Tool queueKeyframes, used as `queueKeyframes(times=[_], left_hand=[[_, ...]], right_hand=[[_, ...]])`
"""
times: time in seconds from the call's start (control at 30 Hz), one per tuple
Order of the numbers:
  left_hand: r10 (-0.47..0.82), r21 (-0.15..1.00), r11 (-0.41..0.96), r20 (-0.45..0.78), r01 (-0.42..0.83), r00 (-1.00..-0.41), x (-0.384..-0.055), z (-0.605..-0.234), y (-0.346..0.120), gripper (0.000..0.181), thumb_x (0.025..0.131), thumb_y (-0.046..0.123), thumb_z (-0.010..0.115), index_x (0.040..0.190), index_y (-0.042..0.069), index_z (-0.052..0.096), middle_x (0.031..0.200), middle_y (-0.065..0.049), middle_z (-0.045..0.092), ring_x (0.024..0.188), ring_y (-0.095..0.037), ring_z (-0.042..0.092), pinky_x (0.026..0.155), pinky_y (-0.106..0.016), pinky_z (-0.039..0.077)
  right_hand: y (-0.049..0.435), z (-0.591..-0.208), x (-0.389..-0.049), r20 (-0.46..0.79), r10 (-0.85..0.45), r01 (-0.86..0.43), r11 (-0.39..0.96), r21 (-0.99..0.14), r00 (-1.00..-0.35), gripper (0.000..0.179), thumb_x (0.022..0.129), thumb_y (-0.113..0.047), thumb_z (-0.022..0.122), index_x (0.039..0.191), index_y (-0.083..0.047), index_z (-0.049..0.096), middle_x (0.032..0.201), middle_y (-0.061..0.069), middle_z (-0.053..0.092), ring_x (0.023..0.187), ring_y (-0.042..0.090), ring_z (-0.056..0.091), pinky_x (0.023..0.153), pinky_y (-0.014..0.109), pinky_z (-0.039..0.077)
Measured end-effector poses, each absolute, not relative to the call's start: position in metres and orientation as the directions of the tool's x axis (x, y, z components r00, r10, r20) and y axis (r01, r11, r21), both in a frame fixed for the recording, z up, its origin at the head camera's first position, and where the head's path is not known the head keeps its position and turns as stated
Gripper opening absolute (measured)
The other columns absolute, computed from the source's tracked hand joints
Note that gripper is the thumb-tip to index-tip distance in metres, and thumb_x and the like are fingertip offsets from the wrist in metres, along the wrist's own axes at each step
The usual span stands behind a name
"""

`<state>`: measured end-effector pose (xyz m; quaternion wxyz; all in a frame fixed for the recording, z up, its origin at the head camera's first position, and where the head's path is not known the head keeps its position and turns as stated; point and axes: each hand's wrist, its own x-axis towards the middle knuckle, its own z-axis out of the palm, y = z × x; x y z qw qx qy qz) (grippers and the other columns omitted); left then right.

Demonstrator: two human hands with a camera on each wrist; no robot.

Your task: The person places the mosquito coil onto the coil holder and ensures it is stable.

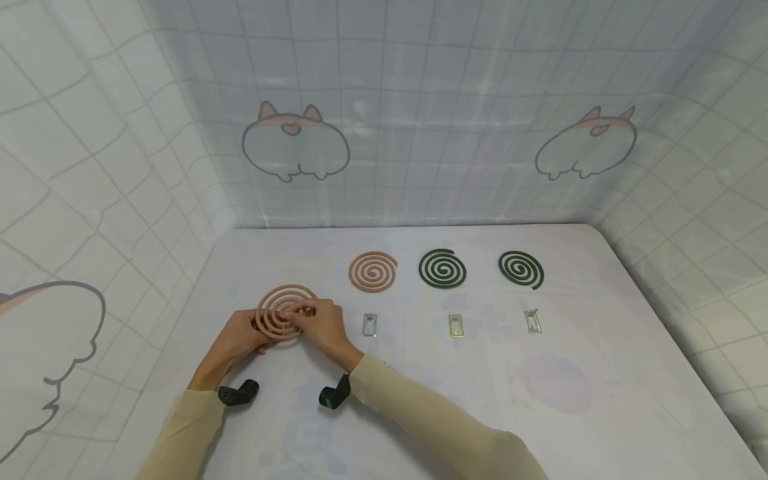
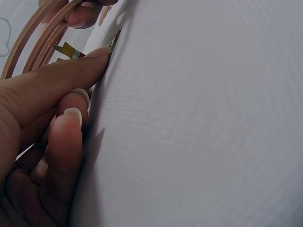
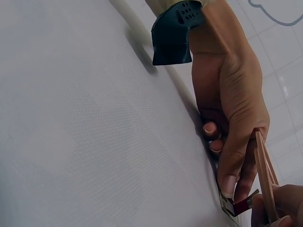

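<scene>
A brown mosquito coil point(image 1: 271, 319) stands tilted over the left part of the table, and my right hand point(image 1: 327, 328) pinches it near the middle. Below it, my left hand point(image 1: 235, 337) holds a small metal coil stand point(image 3: 228, 206) low at the table surface, thumb on its flat base. The stand's raised tab point(image 2: 71, 51) points up towards the coil, with the coil's rings right beside it in the left wrist view. In the head view the stand is hidden behind the coil and hands.
Another brown coil point(image 1: 373, 272) lies to the right, followed by a green coil point(image 1: 443, 269) and a second green coil point(image 1: 521, 269). In front of them lie a silver stand point(image 1: 365, 326), a yellowish stand point(image 1: 451, 325) and another silver stand point(image 1: 529, 323). Grid-patterned cloth walls point(image 1: 444, 133) enclose the table.
</scene>
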<state>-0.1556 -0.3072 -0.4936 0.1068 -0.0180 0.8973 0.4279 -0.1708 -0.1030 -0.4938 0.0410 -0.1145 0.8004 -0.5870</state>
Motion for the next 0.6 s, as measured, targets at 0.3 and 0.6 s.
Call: queueKeyframes(times=[0.3,0.6], left_hand=[[0.059,0.777,0.616,-0.212,-0.132,-0.976,-0.1579,-0.4972,-0.3082,0.042,0.088,0.025,0.083,0.112,-0.007,0.069,0.068,-0.005,0.066,0.054,-0.019,0.061,0.053,-0.032,0.052],[0.063,0.789,0.599,-0.213,-0.133,-0.975,-0.1581,-0.4972,-0.3079,0.041,0.087,0.021,0.084,0.112,-0.007,0.068,0.067,-0.003,0.065,0.054,-0.019,0.06,0.052,-0.032,0.052]], right_hand=[[-0.102,-0.4928,-0.1713,0.098,-0.245,-0.165,0.271,-0.948,-0.965,0.011,0.092,-0.032,0.08,0.095,-0.022,0.083,0.075,-0.015,0.068,0.056,0.006,0.035,0.053,0.024,0.03],[-0.1022,-0.4952,-0.1737,0.11,-0.241,-0.18,0.294,-0.938,-0.964,0.012,0.092,-0.034,0.08,0.095,-0.023,0.083,0.067,-0.011,0.062,0.055,0.006,0.039,0.052,0.023,0.032]])
